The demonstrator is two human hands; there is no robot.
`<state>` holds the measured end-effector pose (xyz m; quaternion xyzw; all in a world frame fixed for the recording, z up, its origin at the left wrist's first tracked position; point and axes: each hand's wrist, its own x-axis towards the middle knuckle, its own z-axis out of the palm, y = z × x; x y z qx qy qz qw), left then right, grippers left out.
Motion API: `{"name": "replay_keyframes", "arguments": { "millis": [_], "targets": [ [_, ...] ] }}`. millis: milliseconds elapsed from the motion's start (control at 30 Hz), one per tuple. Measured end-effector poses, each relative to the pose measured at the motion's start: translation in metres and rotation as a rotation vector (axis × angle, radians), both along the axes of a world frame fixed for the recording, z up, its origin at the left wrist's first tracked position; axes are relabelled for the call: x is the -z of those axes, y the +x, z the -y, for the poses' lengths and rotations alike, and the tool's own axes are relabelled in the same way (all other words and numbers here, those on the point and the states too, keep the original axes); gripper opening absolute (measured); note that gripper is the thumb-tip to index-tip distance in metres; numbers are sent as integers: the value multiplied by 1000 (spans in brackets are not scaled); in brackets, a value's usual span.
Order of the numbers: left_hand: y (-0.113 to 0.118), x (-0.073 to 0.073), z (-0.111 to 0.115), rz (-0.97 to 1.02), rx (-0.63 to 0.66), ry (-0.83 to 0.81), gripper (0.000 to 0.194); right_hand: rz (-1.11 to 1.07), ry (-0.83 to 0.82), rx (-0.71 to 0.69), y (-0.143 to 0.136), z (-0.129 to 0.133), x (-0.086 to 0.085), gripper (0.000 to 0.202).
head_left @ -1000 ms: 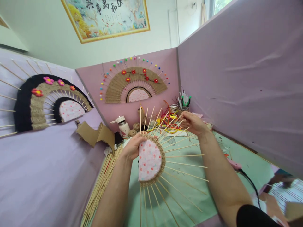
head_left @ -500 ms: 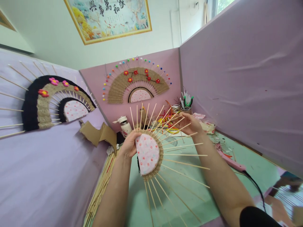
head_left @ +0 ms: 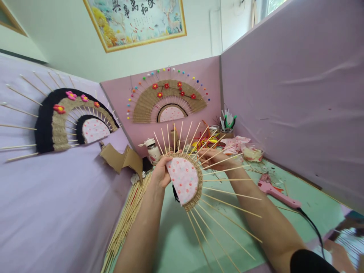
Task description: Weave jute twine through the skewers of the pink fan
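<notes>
My left hand (head_left: pixel 161 172) grips a half-round woven fan (head_left: pixel 184 180) at its upper left corner, thumb on the front. The fan has a pink-dotted fabric face, a braided straw-coloured rim (head_left: pixel 200 185) and thin wooden sticks (head_left: pixel 231 192) that spread outward from it. A bit of black yarn (head_left: pixel 175 193) hangs behind its straight edge. My right hand (head_left: pixel 214 158) is behind the upper right sticks, close to the rim. Its fingers point left and look drawn together, partly covered by the sticks; what they hold is too small to make out.
A pink glue gun (head_left: pixel 280 193) with a black cord lies at the right of the green tabletop (head_left: pixel 315 222). Bundled sticks (head_left: pixel 126 216) run along the left. Behind stand a white bottle (head_left: pixel 152 151), folded cardboard (head_left: pixel 121 157) and a tool pot (head_left: pixel 226 133). Finished fans (head_left: pixel 139 108) hang on the partitions.
My right hand has come left and down, from near the stick tips toward the rim. The fan has shifted right in the view and tilted slightly, still in my left hand.
</notes>
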<state>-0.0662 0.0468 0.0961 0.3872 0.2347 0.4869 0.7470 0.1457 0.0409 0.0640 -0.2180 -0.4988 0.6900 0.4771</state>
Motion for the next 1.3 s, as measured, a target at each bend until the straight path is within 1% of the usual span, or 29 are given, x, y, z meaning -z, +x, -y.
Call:
{"name": "replay_keyframes", "arguments": {
  "millis": [100, 233, 367, 433, 600, 667, 733, 800, 900, 1000, 1067, 1167, 1300],
  "targets": [
    [1, 0, 2, -21, 77, -43, 24, 109, 37, -51, 0, 4, 0, 29],
    [4, 3, 4, -48, 156, -102, 27, 194, 51, -97, 6, 10, 1, 20],
    [6, 6, 7, -56, 212, -72, 32, 243, 67, -117, 10, 13, 2, 18],
    [7, 7, 8, -50, 230, -70, 38, 267, 84, -131, 11, 14, 2, 18],
    [13, 10, 12, -27, 216, -51, 50, 327, 133, -154, 15, 15, 1, 20],
    [17, 12, 13, -18, 242, -34, 52, 332, 133, -149, 17, 16, 1, 18],
    [19, 16, 13, -32, 270, -51, 49, 341, 128, -141, 19, 17, 2, 16],
    [21, 22, 14, -48, 294, -75, 47, 365, 128, -144, 21, 19, 3, 15],
    [20, 39, 17, -34, 318, -65, 48, 427, 124, -163, 22, 23, 9, 18],
    [16, 59, 24, 1, 338, -47, 51, 470, 80, -161, 20, 27, 21, 23],
    [14, 69, 28, 20, 348, -45, 54, 433, 25, -153, 18, 30, 31, 25],
    [13, 78, 34, 43, 345, -28, 58, 327, -38, -131, 17, 33, 41, 24],
    [14, 86, 37, 11, 376, -35, 65, 266, -68, -82, 21, 37, 49, 17]
  ]
}}
